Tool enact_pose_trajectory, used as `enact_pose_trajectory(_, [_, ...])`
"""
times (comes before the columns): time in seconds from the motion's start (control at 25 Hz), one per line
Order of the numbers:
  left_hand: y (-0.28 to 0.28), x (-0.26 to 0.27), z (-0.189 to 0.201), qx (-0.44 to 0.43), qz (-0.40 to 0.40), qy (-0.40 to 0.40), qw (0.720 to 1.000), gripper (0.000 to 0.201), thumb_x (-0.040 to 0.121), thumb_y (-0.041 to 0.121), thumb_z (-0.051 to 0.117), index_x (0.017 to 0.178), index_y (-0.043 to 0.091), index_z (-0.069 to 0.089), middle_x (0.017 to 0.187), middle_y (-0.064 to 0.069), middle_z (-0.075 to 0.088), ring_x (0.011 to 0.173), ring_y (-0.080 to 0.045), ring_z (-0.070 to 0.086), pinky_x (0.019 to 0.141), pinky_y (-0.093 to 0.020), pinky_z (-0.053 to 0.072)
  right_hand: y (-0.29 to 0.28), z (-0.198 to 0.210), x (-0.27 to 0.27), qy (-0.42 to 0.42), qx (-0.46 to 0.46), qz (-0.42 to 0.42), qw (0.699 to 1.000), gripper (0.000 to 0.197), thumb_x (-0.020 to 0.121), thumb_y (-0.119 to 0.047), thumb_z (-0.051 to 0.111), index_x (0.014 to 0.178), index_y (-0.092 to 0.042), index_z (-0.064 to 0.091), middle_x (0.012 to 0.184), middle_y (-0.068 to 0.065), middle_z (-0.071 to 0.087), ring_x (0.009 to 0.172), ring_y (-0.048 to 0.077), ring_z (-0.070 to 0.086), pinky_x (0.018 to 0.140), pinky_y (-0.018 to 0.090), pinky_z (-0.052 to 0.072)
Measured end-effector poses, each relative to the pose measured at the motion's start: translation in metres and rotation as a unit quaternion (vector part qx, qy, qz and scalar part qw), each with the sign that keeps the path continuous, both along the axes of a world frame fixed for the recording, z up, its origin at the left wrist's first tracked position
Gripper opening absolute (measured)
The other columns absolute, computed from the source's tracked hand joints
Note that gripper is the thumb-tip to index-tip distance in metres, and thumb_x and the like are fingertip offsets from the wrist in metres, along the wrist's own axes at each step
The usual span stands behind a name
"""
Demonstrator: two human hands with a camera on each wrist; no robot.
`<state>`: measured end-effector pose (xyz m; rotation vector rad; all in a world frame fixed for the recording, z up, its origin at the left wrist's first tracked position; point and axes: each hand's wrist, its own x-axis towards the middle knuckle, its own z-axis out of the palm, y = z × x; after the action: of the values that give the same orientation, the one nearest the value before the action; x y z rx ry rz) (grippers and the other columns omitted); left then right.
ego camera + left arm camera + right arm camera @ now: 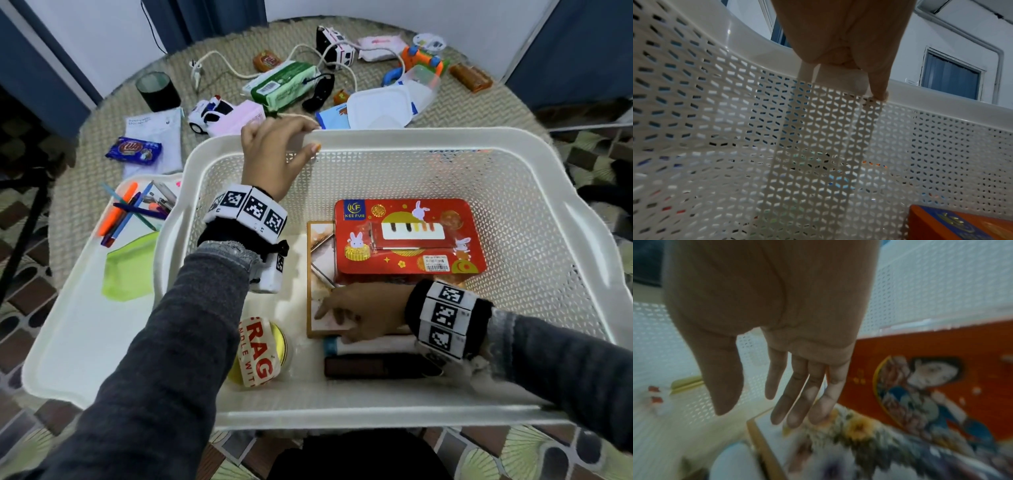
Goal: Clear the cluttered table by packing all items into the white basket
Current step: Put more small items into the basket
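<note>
The white basket point(411, 137) fills the middle of the head view. My left hand point(274, 150) grips its far rim, fingers curled over the edge and thumb on the mesh inside point(878, 92). My right hand point(356, 315) is down in the basket with straight fingers point(795, 402) resting on a flat floral framed picture point(320, 253) point(859, 443). A red tin point(407, 236) point(941, 353) lies partly on that picture. Also in the basket are a roll of fragile tape point(260, 353), a white tube point(370, 344) and a black case point(376, 366).
Beyond the basket the table holds a green wipes pack point(284, 84), two toy cars point(209, 111), a black cup point(158, 90), a blue snack packet point(134, 150), a white lid point(376, 108) and an orange toy point(421, 60). A white tray point(85, 308) at left carries pens point(130, 212) and a green pouch point(128, 270).
</note>
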<state>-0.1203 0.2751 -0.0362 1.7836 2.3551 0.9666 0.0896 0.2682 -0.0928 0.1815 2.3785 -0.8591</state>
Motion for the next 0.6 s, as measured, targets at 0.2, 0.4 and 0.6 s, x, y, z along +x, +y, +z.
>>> enact_pose_trajectory(0.2, [0.001, -0.001, -0.003, -0.001, -0.001, 0.009, 1.0, 0.031, 0.089, 0.036, 0.062, 0.116, 0.022, 0.063, 0.123, 0.004, 0.062, 0.112, -0.016, 0.05, 0.072, -0.025, 0.013, 0.014, 0.024, -0.004, 0.065, -0.041, -0.082, 0.994, 0.036, 0.09, -0.017, 0.061, 0.126, -0.02, 0.057, 0.096, -0.002, 0.063, 0.077, 0.009, 0.057, 0.071, 0.011, 0.043])
enact_pose_trajectory(0.4, [-0.001, 0.004, 0.007, -0.025, 0.009, -0.006, 1.0, 0.027, 0.089, 0.029, 0.063, 0.113, 0.018, 0.063, 0.122, 0.002, 0.062, 0.116, -0.017, 0.05, 0.077, -0.024, 0.015, 0.027, 0.051, -0.008, 0.149, -0.044, -0.15, 0.976, 0.027, 0.091, -0.012, 0.058, 0.116, -0.018, 0.064, 0.087, 0.006, 0.069, 0.074, 0.014, 0.059, 0.067, 0.016, 0.041])
enact_pose_trajectory(0.6, [-0.015, 0.011, 0.042, -0.118, 0.027, 0.044, 0.992, 0.033, 0.091, 0.023, 0.057, 0.124, 0.024, 0.059, 0.143, 0.005, 0.047, 0.137, -0.013, 0.034, 0.108, -0.027, 0.014, 0.052, 0.082, -0.019, 0.232, -0.038, -0.152, 0.96, 0.024, 0.091, -0.006, 0.057, 0.112, -0.015, 0.067, 0.091, -0.001, 0.069, 0.076, 0.003, 0.063, 0.068, 0.011, 0.041])
